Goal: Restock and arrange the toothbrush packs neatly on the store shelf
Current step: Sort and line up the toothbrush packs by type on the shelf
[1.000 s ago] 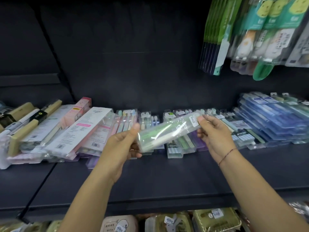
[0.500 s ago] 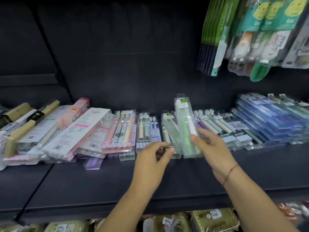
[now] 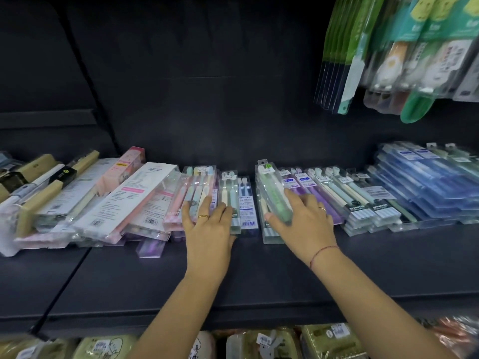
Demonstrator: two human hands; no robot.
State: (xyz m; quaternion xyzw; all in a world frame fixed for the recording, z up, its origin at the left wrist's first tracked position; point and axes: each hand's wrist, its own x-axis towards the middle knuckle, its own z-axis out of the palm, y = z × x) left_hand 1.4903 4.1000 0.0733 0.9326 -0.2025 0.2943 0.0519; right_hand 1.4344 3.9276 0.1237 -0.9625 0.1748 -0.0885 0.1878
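Clear plastic wraps the green toothbrush pack [image 3: 270, 183], which lies on top of a stack on the dark shelf [image 3: 259, 275], directly under the right hand [image 3: 303, 221]. That hand is released, fingers straight, pressing flat on the pack with the thumb at its left edge. The left hand [image 3: 207, 224] is released too, fingers spread and resting on the pastel pack [image 3: 197, 185] and the cream pack [image 3: 228, 189]. Purple packs [image 3: 307, 187] lie under the right hand's outer fingers; blue packs [image 3: 427, 182] sit well to its right
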